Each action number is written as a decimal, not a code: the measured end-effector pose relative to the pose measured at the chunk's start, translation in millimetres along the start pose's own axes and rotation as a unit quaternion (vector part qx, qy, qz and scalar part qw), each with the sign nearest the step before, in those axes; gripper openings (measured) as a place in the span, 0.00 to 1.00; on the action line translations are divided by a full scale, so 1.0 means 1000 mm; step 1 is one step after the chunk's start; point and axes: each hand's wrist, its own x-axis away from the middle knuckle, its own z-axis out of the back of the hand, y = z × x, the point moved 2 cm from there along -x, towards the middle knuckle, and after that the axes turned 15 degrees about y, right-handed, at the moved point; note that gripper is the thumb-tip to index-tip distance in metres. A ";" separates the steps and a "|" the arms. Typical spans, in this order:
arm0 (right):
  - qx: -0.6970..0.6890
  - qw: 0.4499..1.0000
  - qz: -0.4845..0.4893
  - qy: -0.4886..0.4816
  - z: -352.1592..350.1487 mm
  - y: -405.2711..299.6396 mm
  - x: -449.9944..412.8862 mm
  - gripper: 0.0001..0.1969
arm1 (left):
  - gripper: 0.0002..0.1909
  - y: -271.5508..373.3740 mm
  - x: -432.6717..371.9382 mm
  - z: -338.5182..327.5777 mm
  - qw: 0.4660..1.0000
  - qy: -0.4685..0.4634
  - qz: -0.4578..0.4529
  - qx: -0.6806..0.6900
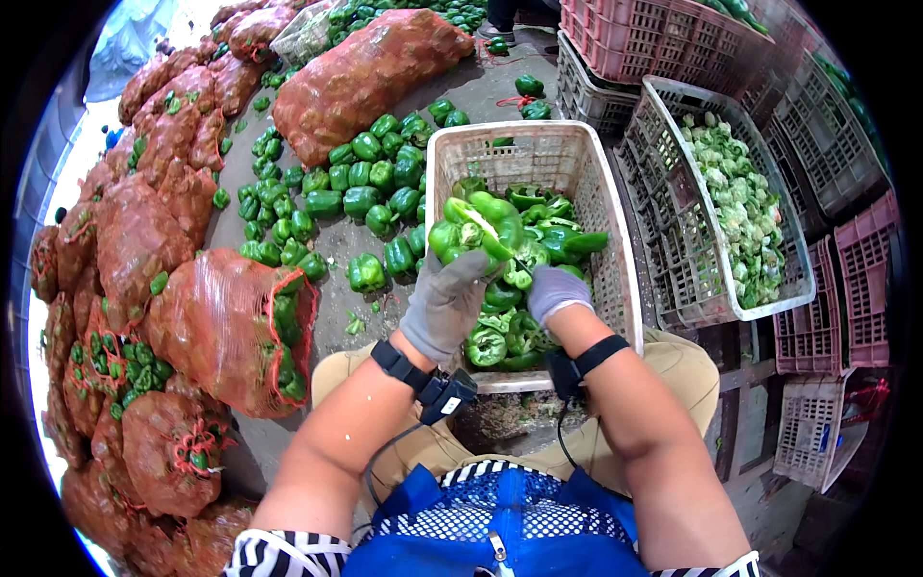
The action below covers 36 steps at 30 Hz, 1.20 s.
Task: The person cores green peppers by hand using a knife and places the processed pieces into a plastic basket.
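Observation:
Over a white plastic crate (537, 128) between my knees, my left hand (447, 299), in a grey glove, holds a split green bell pepper (479, 223) with its pale inside and seed core showing. My right hand (559, 292), gloved in light grey, is closed just to the right, above the cut peppers; a thin dark thing, perhaps a blade, shows at its fingers, too small to tell. Cut green pepper pieces (515, 335) lie in the crate below both hands.
Whole green bell peppers (364, 195) lie on the floor at left, beside red mesh sacks (360, 79) of peppers. A crate of pepper cores (746, 209) stands at right, with stacked pink crates (663, 43) behind. A person's shoe (495, 31) is at the top.

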 end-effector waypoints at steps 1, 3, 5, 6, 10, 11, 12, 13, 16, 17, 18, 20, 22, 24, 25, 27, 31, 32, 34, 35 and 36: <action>-0.007 1.000 -0.002 0.003 0.001 0.004 -0.001 0.16 | 0.28 0.008 0.002 -0.008 1.000 0.004 -0.006 -0.018; 0.030 1.000 -0.005 0.009 0.002 0.004 0.000 0.17 | 0.29 0.021 -0.011 -0.006 1.000 0.002 -0.005 -0.009; -0.009 0.994 -0.013 0.104 0.034 0.009 0.011 0.17 | 0.29 0.026 -0.029 0.010 0.993 -0.113 -0.014 0.008; -0.033 0.975 0.002 0.221 0.046 0.013 0.024 0.17 | 0.27 0.027 -0.028 0.007 0.998 -0.069 0.001 -0.001; -0.566 0.801 0.019 0.193 0.099 -0.017 0.058 0.20 | 0.26 0.013 -0.028 0.006 0.984 -0.041 -0.027 -0.171; -0.598 0.785 0.021 0.159 0.110 -0.026 0.071 0.20 | 0.26 0.003 -0.023 0.002 0.985 -0.041 -0.021 -0.169; -0.597 0.785 0.013 0.162 0.103 -0.020 0.068 0.20 | 0.27 -0.007 -0.016 -0.004 0.974 -0.030 -0.002 -0.223; -0.626 0.772 -0.008 0.112 0.094 -0.016 0.060 0.20 | 0.29 -0.013 -0.012 -0.009 0.960 -0.020 0.015 -0.278; -0.666 0.743 -0.051 0.031 0.089 -0.011 0.056 0.21 | 0.40 -0.011 -0.018 -0.009 0.933 -0.060 -0.030 -0.355; -0.678 0.731 -0.074 0.000 0.089 -0.013 0.056 0.21 | 0.45 -0.012 -0.019 -0.010 0.926 -0.064 -0.076 -0.365; -0.695 0.716 -0.068 0.019 0.081 -0.014 0.053 0.20 | 0.56 -0.006 -0.011 -0.021 0.900 -0.063 -0.186 -0.389; -0.665 0.742 -0.053 0.061 0.073 -0.013 0.044 0.20 | 0.60 -0.017 -0.022 -0.011 0.852 -0.084 -0.256 -0.449; -0.601 0.793 -0.057 0.085 0.066 -0.010 0.038 0.22 | 0.69 -0.022 -0.016 -0.016 0.769 -0.071 -0.294 -0.563; -0.651 0.755 -0.065 0.044 0.062 -0.020 0.046 0.22 | 0.69 -0.022 -0.022 -0.006 0.769 -0.084 -0.298 -0.559; -0.697 0.713 -0.071 0.006 0.062 -0.026 0.050 0.22 | 0.68 -0.022 -0.024 -0.003 0.768 -0.098 -0.304 -0.555; -0.690 0.718 -0.088 -0.002 0.061 -0.025 0.051 0.21 | 0.67 -0.023 -0.022 0.003 0.788 -0.100 -0.305 -0.526; -0.726 0.686 -0.044 -0.014 0.073 -0.027 0.062 0.20 | 0.63 -0.011 -0.028 -0.009 0.855 -0.120 -0.243 -0.442; -0.722 0.691 -0.025 -0.004 0.075 -0.025 0.065 0.20 | 0.61 -0.002 -0.027 -0.018 0.831 -0.177 -0.276 -0.449; -0.689 0.724 0.004 -0.042 0.085 -0.014 0.067 0.20 | 0.58 0.013 -0.024 -0.025 0.817 -0.236 -0.282 -0.445; -0.688 0.724 0.002 -0.045 0.094 -0.005 0.068 0.20 | 0.58 0.019 -0.021 -0.026 0.818 -0.233 -0.280 -0.445; -0.593 0.800 0.044 -0.084 0.104 0.000 0.069 0.21 | 0.58 0.024 -0.019 -0.028 0.876 -0.212 -0.187 -0.392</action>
